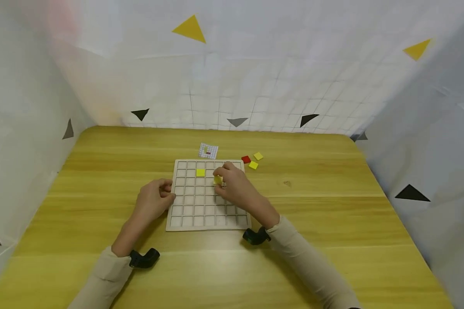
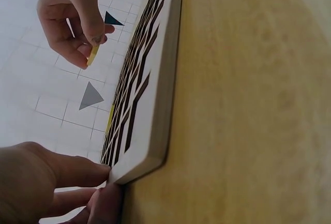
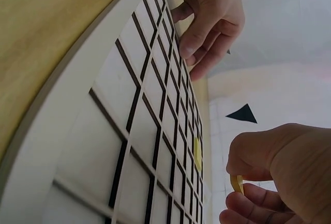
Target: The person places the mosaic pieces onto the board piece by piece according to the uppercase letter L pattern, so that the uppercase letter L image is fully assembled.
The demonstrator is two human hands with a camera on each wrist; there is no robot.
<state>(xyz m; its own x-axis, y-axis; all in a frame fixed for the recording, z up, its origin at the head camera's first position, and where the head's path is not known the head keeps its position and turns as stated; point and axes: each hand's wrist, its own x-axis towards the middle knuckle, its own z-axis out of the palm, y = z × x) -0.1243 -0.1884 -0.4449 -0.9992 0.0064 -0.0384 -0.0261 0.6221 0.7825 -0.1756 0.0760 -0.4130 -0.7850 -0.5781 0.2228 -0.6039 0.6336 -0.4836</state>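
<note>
A pale wooden grid board [image 1: 169, 214] lies on the table. One yellow square tile [image 1: 200, 172] sits in its second row from the far edge, third column from the left. My right hand [image 1: 236, 184] pinches another yellow tile [image 3: 237, 183] between thumb and fingers, raised over the board's upper right part. At the board's left edge, my left hand [image 1: 153, 197] holds the rim with bent fingers; in the left wrist view its fingertips [image 2: 101, 174] are at the corner.
Beyond the board lies a small printed card [image 1: 208, 150] with a grid pattern. Off the board's far right corner are a red tile [image 1: 246, 159] and two yellow tiles, one nearer [image 1: 253, 165] and one farther [image 1: 258, 156]. White sheeting [image 1: 255, 64] rises behind the wooden table [image 1: 317, 206].
</note>
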